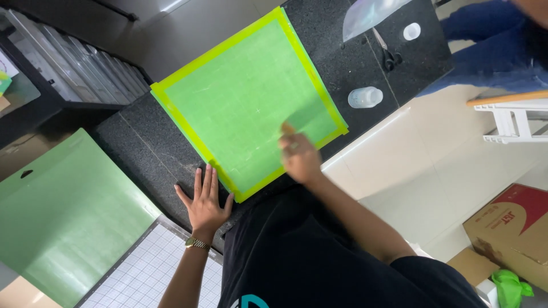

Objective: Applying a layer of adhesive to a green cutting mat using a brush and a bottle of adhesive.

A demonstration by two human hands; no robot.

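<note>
- Dark speckled granite countertop [365, 63], seen by me from the head camera, carries all the work; pale tiled floor lies beside it.
- Nearest me, my left hand [204, 204] lies open, palm down, fingers spread on the stone, touching the mat's corner, seemingly as a brace.
- My right hand [299, 158] is blurred over the mat's near edge; whether it pinches anything I cannot tell.
- Bright green square cutting mat with yellow-green border [245, 97] lies flat and skewed on the counter, filling its middle.
- To my left, a pale green sheet [63, 217] overlaps a white gridded mat [149, 272].
- Farther off: clear plastic jar on its side [365, 97], black-handled scissors [389, 56], small white cap [411, 31], clear film [371, 14].
</note>
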